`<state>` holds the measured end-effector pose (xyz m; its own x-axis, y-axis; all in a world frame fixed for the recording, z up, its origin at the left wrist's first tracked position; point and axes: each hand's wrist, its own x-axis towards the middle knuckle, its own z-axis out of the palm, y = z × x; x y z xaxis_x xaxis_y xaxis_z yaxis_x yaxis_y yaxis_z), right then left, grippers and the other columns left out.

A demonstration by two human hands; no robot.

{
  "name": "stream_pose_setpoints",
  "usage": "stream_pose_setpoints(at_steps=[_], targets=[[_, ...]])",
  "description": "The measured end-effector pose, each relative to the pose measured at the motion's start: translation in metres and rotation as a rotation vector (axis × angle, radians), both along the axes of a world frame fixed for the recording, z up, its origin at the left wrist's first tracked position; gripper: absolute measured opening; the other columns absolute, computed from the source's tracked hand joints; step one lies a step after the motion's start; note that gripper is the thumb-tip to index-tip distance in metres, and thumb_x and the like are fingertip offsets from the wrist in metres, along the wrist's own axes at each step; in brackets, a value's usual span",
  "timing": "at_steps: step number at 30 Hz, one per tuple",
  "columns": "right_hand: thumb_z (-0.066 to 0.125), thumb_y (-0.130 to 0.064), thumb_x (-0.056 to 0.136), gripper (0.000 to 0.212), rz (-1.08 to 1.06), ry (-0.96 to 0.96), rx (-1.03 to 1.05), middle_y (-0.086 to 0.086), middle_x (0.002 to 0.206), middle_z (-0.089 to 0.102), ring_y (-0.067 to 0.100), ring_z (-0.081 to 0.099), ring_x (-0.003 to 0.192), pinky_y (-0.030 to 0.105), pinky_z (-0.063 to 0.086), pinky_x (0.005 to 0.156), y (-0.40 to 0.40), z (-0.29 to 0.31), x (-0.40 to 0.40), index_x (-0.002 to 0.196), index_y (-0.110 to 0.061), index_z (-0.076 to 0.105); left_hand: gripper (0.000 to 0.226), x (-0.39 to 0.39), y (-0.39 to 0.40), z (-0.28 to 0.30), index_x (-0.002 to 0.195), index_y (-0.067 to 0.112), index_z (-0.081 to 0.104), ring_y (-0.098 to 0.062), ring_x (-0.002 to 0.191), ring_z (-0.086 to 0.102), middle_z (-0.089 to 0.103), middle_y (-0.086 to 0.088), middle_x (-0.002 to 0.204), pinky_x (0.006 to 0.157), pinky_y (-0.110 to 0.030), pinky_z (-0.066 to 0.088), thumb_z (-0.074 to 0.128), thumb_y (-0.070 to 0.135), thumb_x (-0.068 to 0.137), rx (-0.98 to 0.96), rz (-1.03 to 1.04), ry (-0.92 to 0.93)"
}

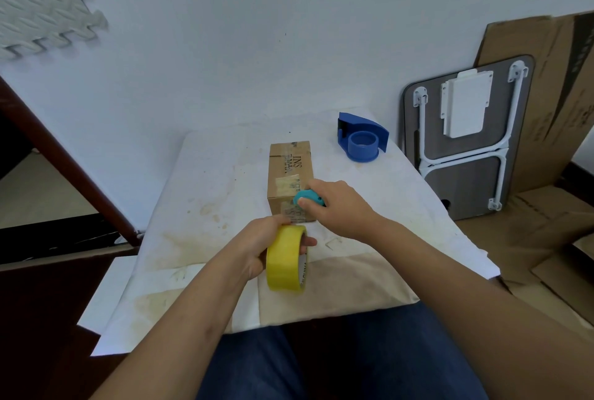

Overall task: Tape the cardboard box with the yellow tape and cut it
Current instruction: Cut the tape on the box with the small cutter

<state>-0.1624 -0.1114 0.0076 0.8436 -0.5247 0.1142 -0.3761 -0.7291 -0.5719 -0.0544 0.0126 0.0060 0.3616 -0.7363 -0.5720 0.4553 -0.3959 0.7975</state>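
Note:
A small brown cardboard box [290, 171] lies lengthwise on the stained white table cover [205, 194], with strips of tape across its top and near end. My left hand [260, 247] grips a yellow tape roll [286, 258] just in front of the box's near end. A strip seems to run from the roll up to the box. My right hand [337, 206] holds a small teal cutter [307, 198] against the box's near right corner. The cutter's blade is hidden.
A blue tape dispenser [361, 137] stands at the back right of the table. A folded table [466, 139] and flattened cardboard [553, 110] lean on the wall at the right. Dark wooden furniture [54, 149] stands at the left. My blue-trousered legs [337, 361] are below.

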Motion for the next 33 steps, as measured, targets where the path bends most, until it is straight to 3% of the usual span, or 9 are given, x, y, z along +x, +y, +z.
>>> stream_pose_setpoints(at_steps=[5, 11, 19, 27, 33], targets=[[0.047, -0.037, 0.097, 0.026, 0.095, 0.118, -0.157, 0.003, 0.089, 0.061, 0.022, 0.057, 0.075, 0.033, 0.043, 0.062, -0.002, 0.009, 0.005, 0.1, -0.013, 0.056, 0.028, -0.001, 0.0, 0.0, 0.126, 0.006, 0.054, -0.024, 0.053, 0.071, 0.073, -0.027, 0.098, 0.05, -0.028, 0.058, 0.047, 0.017, 0.101, 0.01, -0.015, -0.034], [0.044, -0.038, 0.098, 0.023, 0.162, 0.271, -0.268, -0.001, 0.086, 0.051, 0.021, 0.051, 0.075, 0.031, 0.035, 0.061, -0.003, 0.02, 0.012, 0.098, -0.016, 0.051, 0.025, -0.001, -0.002, -0.001, 0.121, 0.007, 0.057, -0.024, 0.054, 0.07, 0.074, -0.027, 0.096, 0.055, -0.03, 0.058, 0.047, 0.018, 0.101, 0.012, -0.033, -0.051], [0.044, -0.036, 0.098, 0.024, 0.206, 0.387, -0.316, 0.0, 0.09, 0.051, 0.019, 0.05, 0.077, 0.032, 0.036, 0.064, -0.003, 0.027, 0.017, 0.106, -0.015, 0.053, 0.022, 0.0, -0.002, -0.003, 0.115, 0.006, 0.059, -0.025, 0.055, 0.069, 0.074, -0.028, 0.098, 0.06, -0.032, 0.058, 0.048, 0.017, 0.099, 0.017, -0.036, -0.054], [0.043, -0.034, 0.098, 0.026, 0.239, 0.476, -0.378, 0.006, 0.107, 0.06, 0.019, 0.049, 0.08, 0.033, 0.038, 0.067, -0.001, 0.032, 0.026, 0.112, -0.015, 0.055, 0.025, 0.001, -0.003, -0.005, 0.118, 0.003, 0.059, -0.024, 0.053, 0.068, 0.074, -0.027, 0.095, 0.061, -0.034, 0.057, 0.049, 0.015, 0.098, 0.02, -0.037, -0.075], [0.043, -0.029, 0.098, 0.024, 0.258, 0.537, -0.428, 0.004, 0.101, 0.057, 0.018, 0.048, 0.079, 0.032, 0.037, 0.067, 0.002, 0.037, 0.029, 0.114, -0.015, 0.055, 0.024, 0.001, -0.003, -0.006, 0.115, 0.003, 0.061, -0.025, 0.054, 0.068, 0.075, -0.027, 0.093, 0.064, -0.035, 0.057, 0.051, 0.017, 0.098, 0.016, -0.036, -0.073]])
